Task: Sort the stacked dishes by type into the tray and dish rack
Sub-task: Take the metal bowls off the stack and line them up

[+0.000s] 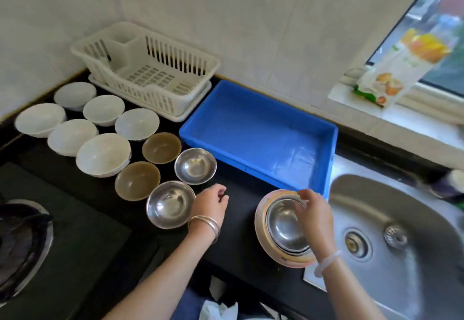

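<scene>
A stack of dishes [271,252] stands near the counter's front edge beside the sink, with a steel bowl [283,227] nested on top of patterned plates. My right hand [313,211] pinches that steel bowl's far rim. My left hand [211,204] hovers loosely curled and holds nothing, just right of a steel bowl [170,204]. A second steel bowl [195,165], two brown bowls [137,180] and several white bowls [103,154] are spread over the counter to the left. The blue tray [253,166] and the white dish rack [150,68] are both bare inside.
A steel sink [391,244] lies at the right. A gas burner [22,239] sits at the lower left. On the window sill at the upper right leans a food packet [391,73]. The tiled wall runs behind the rack and tray.
</scene>
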The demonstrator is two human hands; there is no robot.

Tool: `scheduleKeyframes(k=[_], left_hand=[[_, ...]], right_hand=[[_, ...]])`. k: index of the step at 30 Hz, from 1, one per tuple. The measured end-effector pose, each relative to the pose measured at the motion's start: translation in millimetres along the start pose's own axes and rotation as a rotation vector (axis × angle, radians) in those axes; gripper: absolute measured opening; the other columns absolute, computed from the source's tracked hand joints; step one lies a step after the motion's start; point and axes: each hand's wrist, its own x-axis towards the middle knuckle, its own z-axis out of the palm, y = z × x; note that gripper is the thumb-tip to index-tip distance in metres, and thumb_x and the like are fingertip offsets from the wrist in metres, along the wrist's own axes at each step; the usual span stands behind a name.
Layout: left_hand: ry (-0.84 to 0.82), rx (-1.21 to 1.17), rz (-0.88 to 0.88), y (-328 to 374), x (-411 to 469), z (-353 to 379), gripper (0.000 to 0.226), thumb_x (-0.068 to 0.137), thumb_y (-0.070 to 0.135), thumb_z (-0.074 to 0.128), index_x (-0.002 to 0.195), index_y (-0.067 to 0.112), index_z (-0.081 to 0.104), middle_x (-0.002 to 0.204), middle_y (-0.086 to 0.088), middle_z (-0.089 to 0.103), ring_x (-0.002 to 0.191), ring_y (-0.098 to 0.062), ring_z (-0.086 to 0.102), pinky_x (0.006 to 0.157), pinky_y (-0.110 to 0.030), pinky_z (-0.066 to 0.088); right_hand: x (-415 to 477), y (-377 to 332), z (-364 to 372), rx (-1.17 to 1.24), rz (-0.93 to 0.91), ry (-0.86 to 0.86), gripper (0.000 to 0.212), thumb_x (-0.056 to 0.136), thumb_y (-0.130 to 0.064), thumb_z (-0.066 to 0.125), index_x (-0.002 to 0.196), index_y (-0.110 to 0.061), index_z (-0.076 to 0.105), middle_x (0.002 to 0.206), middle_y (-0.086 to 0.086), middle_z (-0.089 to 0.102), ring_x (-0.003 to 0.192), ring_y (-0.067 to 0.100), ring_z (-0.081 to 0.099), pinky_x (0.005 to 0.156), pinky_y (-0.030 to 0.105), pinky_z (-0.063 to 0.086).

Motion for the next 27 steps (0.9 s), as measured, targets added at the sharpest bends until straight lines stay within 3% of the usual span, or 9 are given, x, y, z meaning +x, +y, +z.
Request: scheduleKeyframes(k=[3,9,14,19,27], left_hand=[[-0.109,0.038,0.055,23,-10,35,0.027,0.087,0.023,0.058,0.113,0.018,0.062,0.114,0.002,0.066,0.101,-0.014,0.063,0.090,-0.029,0.050],[-0.269,0.072,0.078,45,-22,75,0.028,0.086,0.021,0.060,0.114,0.021,0.056,0.111,0.001,0.065,0.101,-0.016,0.063,0.085,-0.028,0.051],[-0.283,0.117,0.059,47,-23,86,0.038,0.084,0.017,0.062,0.121,0.021,0.050,0.112,-0.001,0.064,0.102,-0.019,0.062,0.087,-0.031,0.049],[-0.263,0.152,0.058,44,-25,91,0.037,0.085,0.018,0.062,0.120,0.019,0.051,0.111,-0.003,0.063,0.101,-0.020,0.062,0.089,-0.036,0.052],[-0.256,0.168,0.042,45,-22,93,0.038,0.084,0.019,0.063,0.120,0.018,0.052,0.111,-0.003,0.063,0.100,-0.020,0.063,0.090,-0.037,0.053]], right_hand=[[-12,31,-9,-0.089,0.057,0.039,0.031,0.081,-0.023,0.069,0.110,-0.014,0.062,0.105,0.015,0.059,0.098,0.039,0.054,0.080,0.039,0.043],[-22,53,-9,-0.033,0.148,-0.013,0.046,0.077,-0.024,0.073,0.119,-0.017,0.054,0.110,0.007,0.055,0.099,0.028,0.057,0.074,0.033,0.044],[-22,55,-7,0.005,0.176,-0.012,0.042,0.075,-0.023,0.074,0.110,-0.017,0.053,0.103,0.005,0.058,0.091,0.027,0.060,0.068,0.030,0.042],[-20,57,-13,0.015,0.189,-0.028,0.025,0.075,-0.011,0.064,0.100,-0.015,0.058,0.095,0.008,0.064,0.084,0.029,0.061,0.067,0.032,0.047],[-22,57,-19,-0.041,0.165,-0.024,0.028,0.078,-0.012,0.055,0.104,-0.017,0.064,0.097,0.006,0.063,0.084,0.027,0.061,0.065,0.031,0.048]])
